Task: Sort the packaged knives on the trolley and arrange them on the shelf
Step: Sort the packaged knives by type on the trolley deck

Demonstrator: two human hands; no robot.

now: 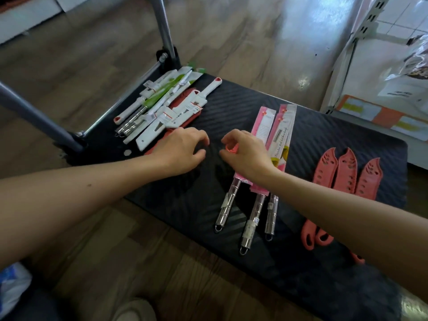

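On the black trolley deck (231, 107), a mixed pile of white, green and red packaged knives (162, 105) lies at the back left. Three steel-handled knives in pink sleeves (273, 140) lie side by side in the middle. Three coral sheathed knives (345, 172) lie at the right, partly hidden by my right forearm. My left hand (183, 149) hovers just right of the pile with its fingers loosely curled, holding nothing. My right hand (247, 154) is over the pink sleeves and pinches a small coral piece (231, 148) between thumb and fingers; I cannot tell what it is.
The trolley's grey folding handle (32, 112) stands at the left and back. A white shelf unit (361, 33) with orange price labels (375, 117) is at the right. A plastic bag (11, 286) and a shoe (134, 309) are on the wooden floor below.
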